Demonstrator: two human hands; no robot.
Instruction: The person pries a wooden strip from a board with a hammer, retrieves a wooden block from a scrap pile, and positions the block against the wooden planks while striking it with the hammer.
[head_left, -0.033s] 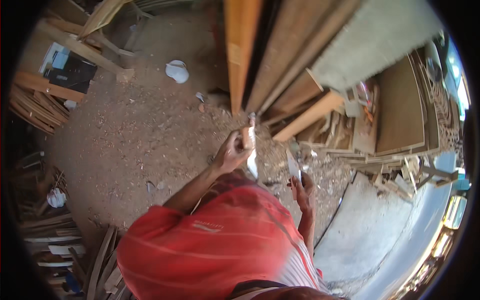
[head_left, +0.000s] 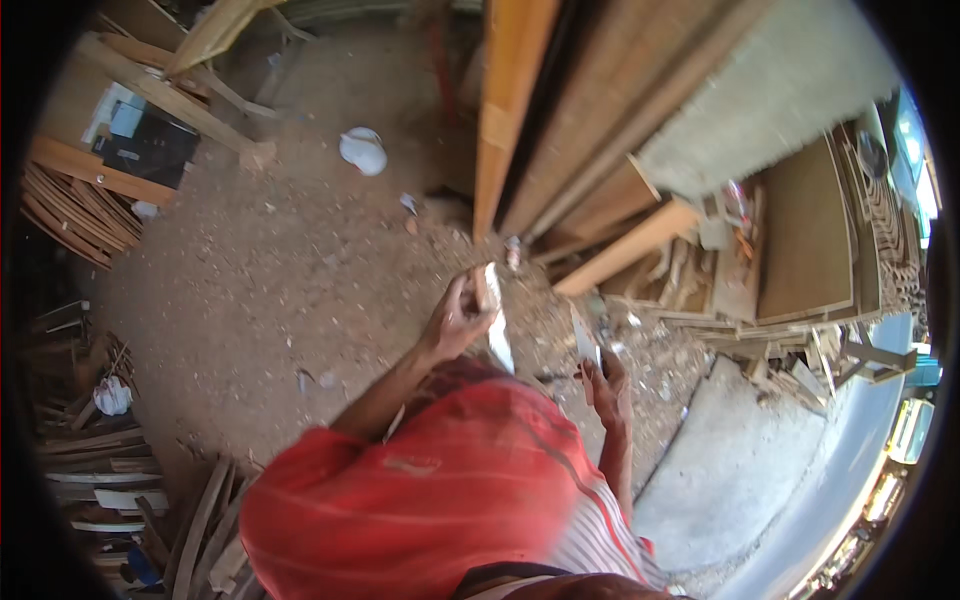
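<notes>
My left hand [head_left: 455,320] is closed around a small brown piece, likely wood [head_left: 486,287], its right edge bright white. A pale strip [head_left: 500,343] shows just below it; whether the two are one piece I cannot tell. In front of my right side, my right hand [head_left: 606,385] grips a thin, pale, pointed blade-like piece [head_left: 584,338] by its lower end, tip upward. The two hands are apart. Both held things are blurred, and a red striped shirt [head_left: 420,480] fills the view below them.
Tall boards [head_left: 510,110] lean ahead of me, with a slanting plank [head_left: 630,247] beside them. Stacked panels [head_left: 806,240] and offcuts stand to the right, near a grey slab [head_left: 735,455]. Wood strips [head_left: 110,480] pile at left. A white round object [head_left: 362,150] lies on the littered floor [head_left: 250,300].
My left hand has shifted slightly left and down with its piece. My right hand keeps nearly the same place and hold. The surroundings have slid a little to the right and down in the picture.
</notes>
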